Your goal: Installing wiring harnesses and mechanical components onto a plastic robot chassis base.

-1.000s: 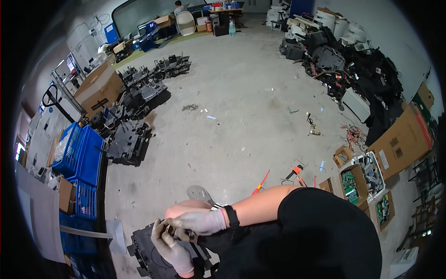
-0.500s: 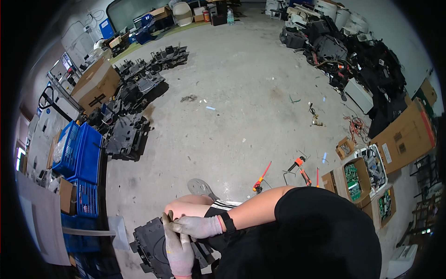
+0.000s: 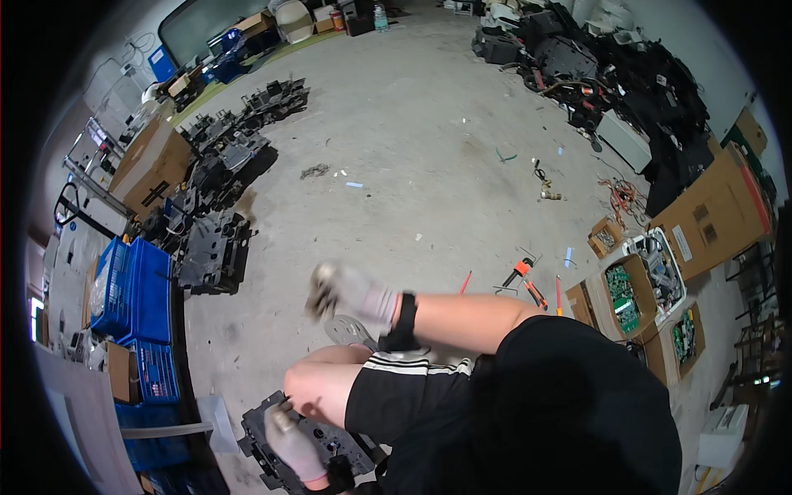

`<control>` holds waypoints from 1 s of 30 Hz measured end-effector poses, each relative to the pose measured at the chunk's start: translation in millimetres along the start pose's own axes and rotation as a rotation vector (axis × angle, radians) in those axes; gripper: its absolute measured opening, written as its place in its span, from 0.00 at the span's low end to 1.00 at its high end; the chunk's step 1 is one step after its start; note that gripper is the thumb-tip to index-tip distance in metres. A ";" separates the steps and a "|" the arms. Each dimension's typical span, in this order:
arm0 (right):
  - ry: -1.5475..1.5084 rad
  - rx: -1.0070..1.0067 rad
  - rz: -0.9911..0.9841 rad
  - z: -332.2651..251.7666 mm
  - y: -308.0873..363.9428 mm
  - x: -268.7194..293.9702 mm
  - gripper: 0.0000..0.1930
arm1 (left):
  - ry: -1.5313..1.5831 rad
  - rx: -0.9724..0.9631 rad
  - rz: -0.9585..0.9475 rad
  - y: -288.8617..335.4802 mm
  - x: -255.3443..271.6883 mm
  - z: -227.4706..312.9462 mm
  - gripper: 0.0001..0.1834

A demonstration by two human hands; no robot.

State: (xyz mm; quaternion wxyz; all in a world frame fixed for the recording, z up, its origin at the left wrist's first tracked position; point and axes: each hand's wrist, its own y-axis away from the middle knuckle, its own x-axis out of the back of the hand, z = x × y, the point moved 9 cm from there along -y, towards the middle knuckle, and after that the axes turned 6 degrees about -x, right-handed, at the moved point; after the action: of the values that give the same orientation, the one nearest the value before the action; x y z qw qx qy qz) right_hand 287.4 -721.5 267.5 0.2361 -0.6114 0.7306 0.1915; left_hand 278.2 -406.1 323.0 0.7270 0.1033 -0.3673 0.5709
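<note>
A black plastic machine frame [image 3: 355, 454] with holes and raised fittings lies on the floor at the lower left, beside my bent leg. Over its left part is my left hand [image 3: 293, 445], in a pale glove with soiled fingertips. Its fingers are curled together, and anything in them is too small to make out. My right hand [image 3: 351, 293], gloved alike, is raised well in front of the frame, above my shoe [image 3: 350, 332]. Motion blurs its curled fingers, so I cannot tell whether they hold anything.
Red-and-black hand tools [image 3: 521, 269] and a red screwdriver [image 3: 558, 297] lie beyond my right forearm. Boxes of green circuit boards [image 3: 623, 297] stand at the right. Blue crates [image 3: 148, 289] and similar black frames [image 3: 213, 252] line the left. A dark scrap heap [image 3: 627, 91] fills the far right.
My hands were together over the black frame. The right has swung up and forward, away from it; the left has shifted slightly left and stays over the frame. The whole view has tilted.
</note>
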 end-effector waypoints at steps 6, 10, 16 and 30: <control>0.001 0.058 0.843 27.5 107.5 360.2 0.08 | 0.573 0.789 0.214 43.6 21.6 -237.9 0.25; -0.586 -0.067 1.352 146.1 293.8 498.7 0.14 | 1.853 0.699 -0.169 92.6 0.1 -311.5 0.20; -0.037 0.388 1.599 3.7 510.4 671.3 0.29 | 0.946 0.913 0.256 154.7 22.6 -417.3 0.18; 0.154 -0.592 0.953 80.9 248.0 450.8 0.22 | 0.591 0.819 0.393 163.0 50.9 -397.9 0.08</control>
State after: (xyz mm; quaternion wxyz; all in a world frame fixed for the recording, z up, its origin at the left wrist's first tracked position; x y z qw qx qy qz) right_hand -11.1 -993.1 -61.8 -0.1119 -0.2664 0.8562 0.4283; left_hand 300.0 -87.8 30.2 0.5790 0.1426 0.0929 0.7974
